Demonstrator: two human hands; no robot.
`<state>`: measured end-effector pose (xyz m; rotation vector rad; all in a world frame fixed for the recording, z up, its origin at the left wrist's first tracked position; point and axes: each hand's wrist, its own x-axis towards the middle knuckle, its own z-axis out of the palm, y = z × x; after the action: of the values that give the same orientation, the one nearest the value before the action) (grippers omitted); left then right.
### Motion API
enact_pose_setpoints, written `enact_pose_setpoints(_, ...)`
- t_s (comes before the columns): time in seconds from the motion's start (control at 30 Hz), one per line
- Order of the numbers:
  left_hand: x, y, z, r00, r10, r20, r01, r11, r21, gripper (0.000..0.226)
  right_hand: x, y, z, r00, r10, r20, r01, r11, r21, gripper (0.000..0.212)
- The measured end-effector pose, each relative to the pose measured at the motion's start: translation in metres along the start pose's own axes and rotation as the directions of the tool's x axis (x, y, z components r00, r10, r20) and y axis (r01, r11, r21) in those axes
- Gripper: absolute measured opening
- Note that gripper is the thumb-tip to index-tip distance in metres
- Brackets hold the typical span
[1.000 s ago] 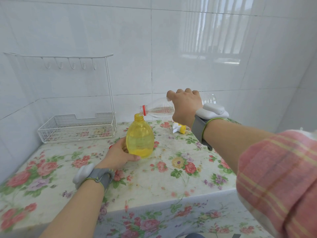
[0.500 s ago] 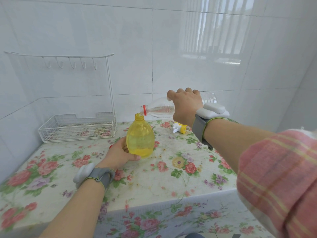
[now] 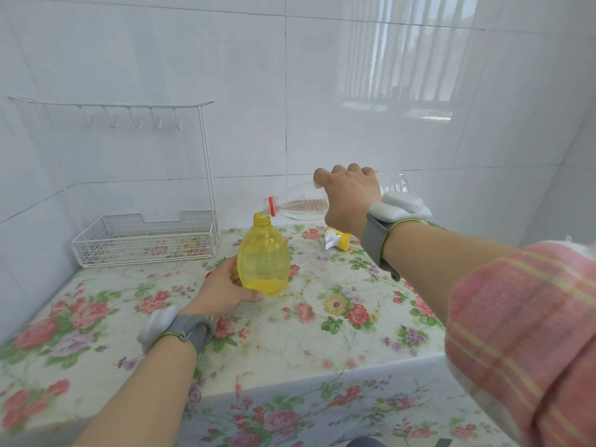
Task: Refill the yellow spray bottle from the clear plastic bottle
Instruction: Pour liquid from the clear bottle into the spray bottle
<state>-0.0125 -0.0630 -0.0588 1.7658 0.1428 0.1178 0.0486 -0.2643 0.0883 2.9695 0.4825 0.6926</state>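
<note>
Pouring is in hand: the clear plastic bottle is gripped nearly level by the right hand, mouth over the yellow spray bottle, steadied upright on the table by the left hand; steeper tilting is probably needed next

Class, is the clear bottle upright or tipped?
Tipped: the right hand holds the clear bottle sideways, mouth over the yellow bottle.

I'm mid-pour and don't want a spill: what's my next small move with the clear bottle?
Probably tip the clear plastic bottle slightly further with your right hand, its mouth over the open neck of the yellow spray bottle: water lies in it, the yellow one looks mostly empty, and your left hand grips it.
</note>
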Motion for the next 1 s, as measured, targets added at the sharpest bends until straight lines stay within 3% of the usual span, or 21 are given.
enact_pose_setpoints(1.0,-0.0026,0.0032,0.001,1.0,0.016,0.015,-0.016,1.0,-0.002,0.074,0.003,-0.0007,0.0045,0.999,0.019,-0.027,-0.02,1.0,-0.013,0.055)
